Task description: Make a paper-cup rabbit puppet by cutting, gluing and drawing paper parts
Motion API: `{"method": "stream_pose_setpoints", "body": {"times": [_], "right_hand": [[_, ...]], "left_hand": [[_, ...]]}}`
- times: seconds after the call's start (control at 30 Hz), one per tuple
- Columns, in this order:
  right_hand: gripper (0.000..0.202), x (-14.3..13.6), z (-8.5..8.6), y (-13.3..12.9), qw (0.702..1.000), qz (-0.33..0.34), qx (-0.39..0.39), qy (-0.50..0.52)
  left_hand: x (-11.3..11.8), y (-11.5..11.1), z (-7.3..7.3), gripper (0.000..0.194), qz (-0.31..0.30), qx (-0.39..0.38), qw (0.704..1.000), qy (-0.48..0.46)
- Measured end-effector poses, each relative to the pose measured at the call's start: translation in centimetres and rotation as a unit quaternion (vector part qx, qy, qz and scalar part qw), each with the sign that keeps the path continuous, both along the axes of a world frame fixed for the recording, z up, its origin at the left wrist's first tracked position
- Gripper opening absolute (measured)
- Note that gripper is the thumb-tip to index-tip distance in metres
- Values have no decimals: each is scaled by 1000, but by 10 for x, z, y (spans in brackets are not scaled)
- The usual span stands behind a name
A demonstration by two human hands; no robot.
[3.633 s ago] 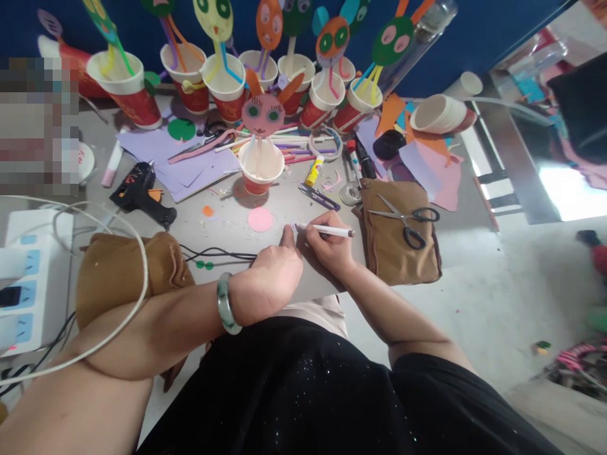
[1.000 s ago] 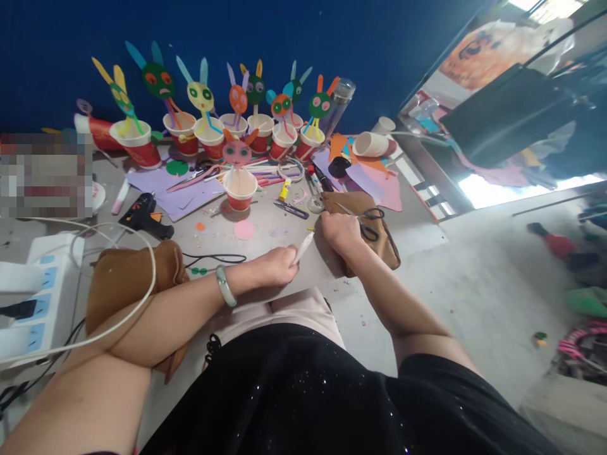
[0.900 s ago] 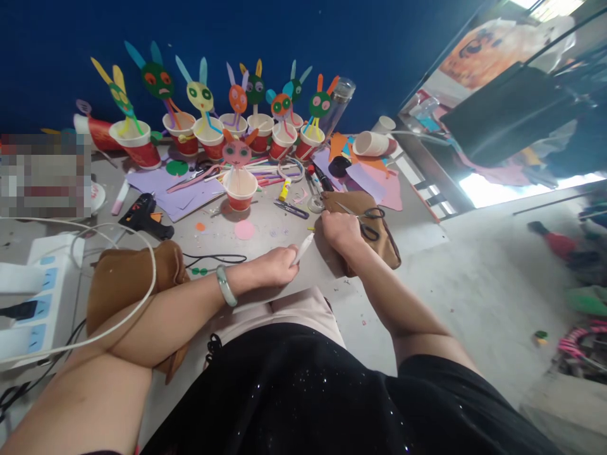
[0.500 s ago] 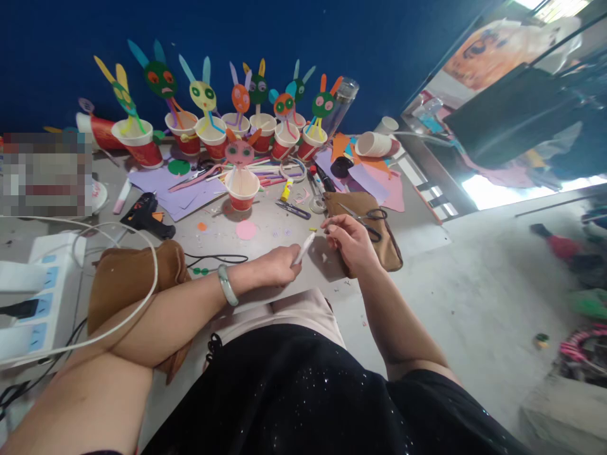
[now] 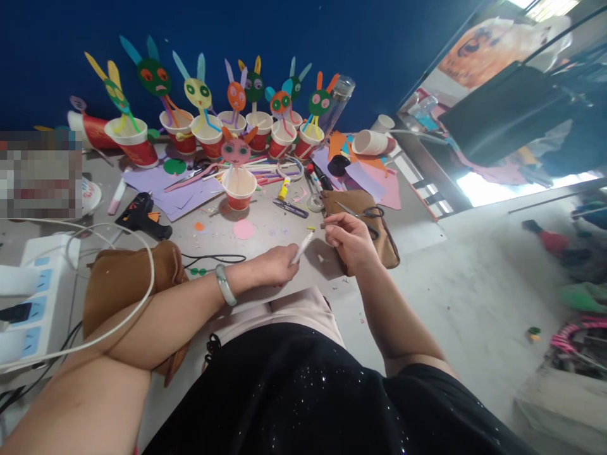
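Note:
My left hand (image 5: 281, 264) is closed around a slim white stick-like item (image 5: 303, 246), which points up and to the right. To its right, my right hand (image 5: 348, 239) has its thumb and fingers pinched together on something small and dark at the fingertips, too small to name. Under and beside the right hand lies a brown pouch (image 5: 386, 243) with scissors (image 5: 367, 215) on it. Between the hands, farther back, is a small yellow-green piece (image 5: 310, 228). A pink paper circle (image 5: 243, 229) lies on the table beyond the left hand.
Paper cups with rabbit-faced figures (image 5: 205, 136) line the blue wall. A nearer cup (image 5: 239, 189) holds a pink figure. A black glue gun (image 5: 142, 218), brown cloth (image 5: 128, 272) and white power strip (image 5: 47, 291) are at left. Thread snips (image 5: 291, 208) lie centrally.
The view has shifted slightly, so the table items appear a little farther left. Both hands keep nearly the same pose and their holds.

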State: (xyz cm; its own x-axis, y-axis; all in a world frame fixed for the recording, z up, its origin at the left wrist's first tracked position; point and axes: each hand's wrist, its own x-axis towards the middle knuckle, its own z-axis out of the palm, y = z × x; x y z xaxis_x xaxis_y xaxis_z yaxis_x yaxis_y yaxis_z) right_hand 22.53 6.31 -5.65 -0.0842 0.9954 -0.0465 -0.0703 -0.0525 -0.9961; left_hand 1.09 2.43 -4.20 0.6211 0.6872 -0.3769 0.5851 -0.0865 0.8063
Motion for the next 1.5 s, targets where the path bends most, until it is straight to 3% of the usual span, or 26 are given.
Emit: {"method": "stream_pose_setpoints", "body": {"times": [0.17, 0.53, 0.73, 1.07, 1.5], "right_hand": [[25, -4, 4, 1, 1000, 10, 2, 17], [45, 1, 9, 0, 993, 77, 56, -77], [43, -3, 14, 0, 992, 71, 42, -94], [37, -7, 18, 3, 997, 74, -10, -16], [30, -3, 19, 11, 986, 139, -25, -92]], "left_hand": [[-1, 1, -3, 5, -1, 11, 1000, 0], [-4, 3, -4, 10, -8, 27, 1000, 2], [-4, 3, -5, 12, -11, 31, 999, -2], [-6, 3, 2, 10, -29, 43, 999, 0], [-3, 3, 3, 10, -27, 63, 997, 30]]}}
